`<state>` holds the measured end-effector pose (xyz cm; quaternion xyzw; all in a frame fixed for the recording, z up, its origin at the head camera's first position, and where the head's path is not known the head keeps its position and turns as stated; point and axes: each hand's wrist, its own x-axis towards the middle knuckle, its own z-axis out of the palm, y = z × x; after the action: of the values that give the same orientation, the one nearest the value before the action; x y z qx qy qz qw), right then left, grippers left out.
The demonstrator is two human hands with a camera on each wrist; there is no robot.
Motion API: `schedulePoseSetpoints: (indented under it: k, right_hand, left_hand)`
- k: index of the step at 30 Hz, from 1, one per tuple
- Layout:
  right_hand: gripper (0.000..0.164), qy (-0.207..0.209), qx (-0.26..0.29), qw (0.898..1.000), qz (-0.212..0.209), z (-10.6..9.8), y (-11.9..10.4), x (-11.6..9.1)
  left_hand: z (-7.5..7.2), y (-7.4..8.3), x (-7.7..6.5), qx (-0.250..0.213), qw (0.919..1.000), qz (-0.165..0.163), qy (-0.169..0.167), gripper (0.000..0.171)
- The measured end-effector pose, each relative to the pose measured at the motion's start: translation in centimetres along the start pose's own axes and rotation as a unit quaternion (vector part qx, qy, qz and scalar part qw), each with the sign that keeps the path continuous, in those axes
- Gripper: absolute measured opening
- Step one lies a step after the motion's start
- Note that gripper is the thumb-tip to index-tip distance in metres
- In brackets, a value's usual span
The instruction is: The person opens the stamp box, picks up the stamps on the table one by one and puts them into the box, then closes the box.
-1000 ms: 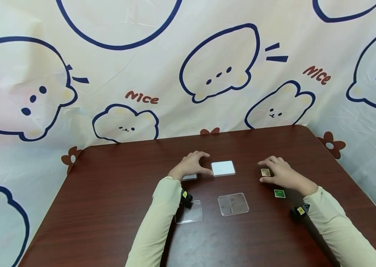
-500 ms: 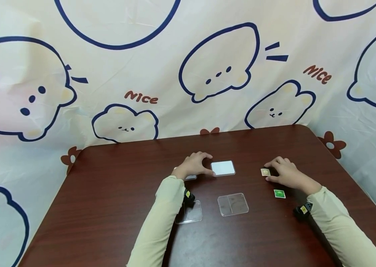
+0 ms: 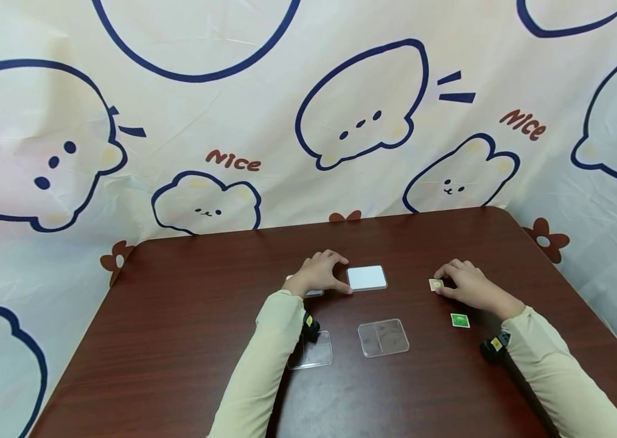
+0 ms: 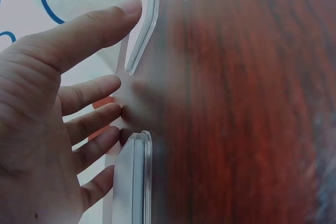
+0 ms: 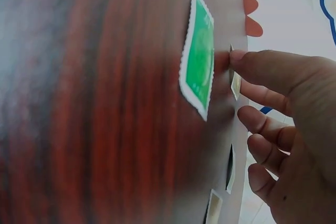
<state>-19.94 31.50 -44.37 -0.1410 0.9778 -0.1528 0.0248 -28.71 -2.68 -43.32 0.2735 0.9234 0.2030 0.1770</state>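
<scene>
My right hand point(image 3: 470, 286) pinches the right edge of a small beige postage stamp point(image 3: 436, 285) between thumb and index finger. In the right wrist view that stamp is seen nearly edge-on at the thumb tip. A green stamp point(image 3: 460, 320) with a white perforated border lies nearer to me. My left hand point(image 3: 320, 272) is spread, its thumb and index finger by the left corners of a flat case holding a white card point(image 3: 366, 278). Another such white case point(image 3: 314, 292) lies partly hidden under that hand.
Two clear plastic pieces point(image 3: 383, 337), rounded at the corners, lie in front, one partly behind the left wrist camera. Further stamps point(image 5: 214, 208) show below the right hand in the right wrist view. A printed cloth point(image 3: 275, 121) hangs behind the brown table point(image 3: 177, 340).
My right hand has drawn slightly right, and its thumb and index finger have closed on the beige stamp's edge. The left hand has shifted slightly right, towards the white case.
</scene>
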Motion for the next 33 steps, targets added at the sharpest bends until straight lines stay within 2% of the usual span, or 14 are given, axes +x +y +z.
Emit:
schedulePoseSetpoints:
  k: [6, 12, 23, 33]
  right_hand:
    - [0.019, -0.001, 0.028, 1.000, -0.011, 0.2, -0.4, 0.8]
    - [0.020, -0.010, 0.062, 0.998, -0.020, 0.0, -2.5, 2.5]
    - [0.021, -0.039, 0.059, 0.995, -0.066, 0.9, -7.2, 6.6]
    - [0.024, -0.039, 0.066, 0.993, -0.089, 2.5, -9.6, 8.7]
  left_hand:
    - [0.4, -0.1, 0.0, 0.015, 0.9999, -0.003, -0.001, 0.069]
    - [0.6, 0.1, -0.1, 0.027, 0.9996, -0.005, 0.000, 0.066]
    - [0.4, 0.9, -0.2, 0.058, 0.9981, -0.021, 0.008, 0.060]
    - [0.6, 1.1, 0.1, 0.083, 0.9961, -0.026, 0.015, 0.057]
